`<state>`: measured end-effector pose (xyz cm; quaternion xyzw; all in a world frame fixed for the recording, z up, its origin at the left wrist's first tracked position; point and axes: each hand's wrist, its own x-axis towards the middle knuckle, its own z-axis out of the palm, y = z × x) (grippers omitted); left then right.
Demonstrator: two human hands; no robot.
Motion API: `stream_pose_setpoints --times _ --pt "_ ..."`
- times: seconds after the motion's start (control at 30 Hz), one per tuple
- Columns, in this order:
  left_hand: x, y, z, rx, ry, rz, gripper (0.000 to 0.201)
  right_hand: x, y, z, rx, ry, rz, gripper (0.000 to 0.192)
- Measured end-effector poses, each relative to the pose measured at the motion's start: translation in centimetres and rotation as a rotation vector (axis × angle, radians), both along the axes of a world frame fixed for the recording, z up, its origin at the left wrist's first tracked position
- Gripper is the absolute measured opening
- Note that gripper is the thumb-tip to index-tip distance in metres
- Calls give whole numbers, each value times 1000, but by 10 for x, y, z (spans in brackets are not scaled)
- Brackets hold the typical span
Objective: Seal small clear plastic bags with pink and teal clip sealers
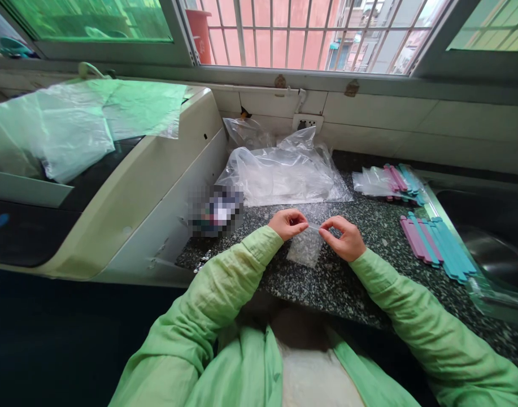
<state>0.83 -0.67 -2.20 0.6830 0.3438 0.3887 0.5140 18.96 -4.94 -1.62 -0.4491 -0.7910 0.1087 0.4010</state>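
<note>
A small clear plastic bag hangs between my hands over the speckled dark countertop. My left hand pinches its top edge at the left corner, thumb against fingers. At the opposite corner, my right hand grips the same edge between thumb and forefinger. The bag looks flat and see-through; I cannot tell whether its mouth is apart. Just behind my hands lies a large clear bag with a stack of thin plastic inside.
Pink and teal strips lie right, beside a sink. Behind them are small packed bags with more strips. A blurred item sits left, by a large beige machine topped with plastic sheets. A wall socket is behind.
</note>
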Motion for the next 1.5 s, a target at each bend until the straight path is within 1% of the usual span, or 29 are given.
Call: stream_pose_setpoints --times 0.3,0.47,0.63,0.73,0.87,1.03,1.2,1.3,1.5 --pt "1 1 -3 -32 -29 -13 32 -2 0 1 22 -6 -4 12" --pt "1 1 -4 -97 -21 -20 34 1 0 2 61 34 -57 12" --pt "2 1 -3 -104 -7 -16 33 4 0 5 81 53 -147 12" --pt "2 1 -3 -99 -7 -11 33 5 0 6 83 56 -164 13" --pt "2 2 -4 -100 -7 -10 31 5 0 5 68 48 -159 13" --pt "2 0 -5 -76 16 -35 27 7 2 3 23 41 -111 9" --pt "3 -2 -5 -41 30 -90 24 5 2 2 -1 45 -77 9" --pt "4 -3 -4 -52 40 -120 23 3 2 3 3 65 -73 11" --pt "4 -3 -3 -83 31 -122 25 1 0 4 9 94 -89 14"
